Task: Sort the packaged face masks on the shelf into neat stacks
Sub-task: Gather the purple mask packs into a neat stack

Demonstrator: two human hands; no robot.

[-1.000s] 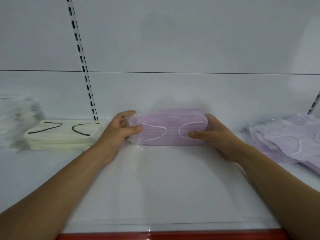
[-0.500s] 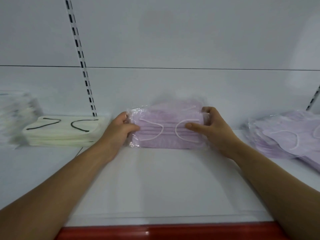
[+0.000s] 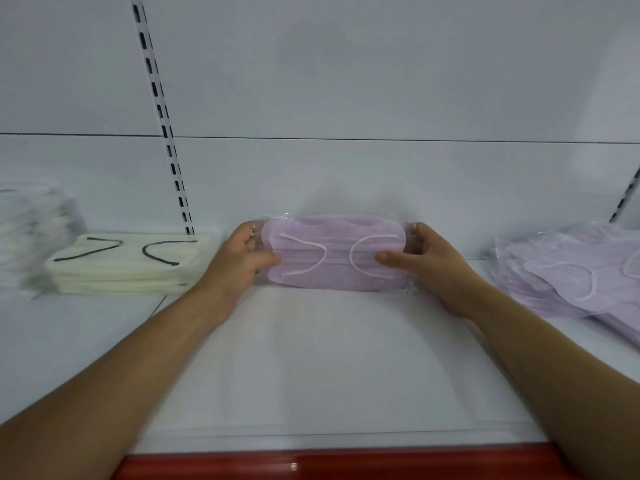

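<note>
A stack of purple face masks [image 3: 334,256] in clear plastic packs, white ear loops on top, sits at the back middle of the white shelf [image 3: 329,358]. My left hand [image 3: 239,261] grips its left end, thumb on top. My right hand [image 3: 429,265] grips its right end the same way. The stack's ends are partly hidden by my fingers.
A neat stack of cream masks with black loops [image 3: 128,263] lies to the left, with blurred white packs [image 3: 31,237] beyond it. A loose, uneven pile of purple masks [image 3: 575,271] lies at the right. The shelf has a red front edge [image 3: 311,465] and a slotted upright [image 3: 166,133] behind.
Both hands have stayed on the purple stack's ends and squared it up; the packs now lie more evenly aligned, and the stack sits a little closer to the back wall.
</note>
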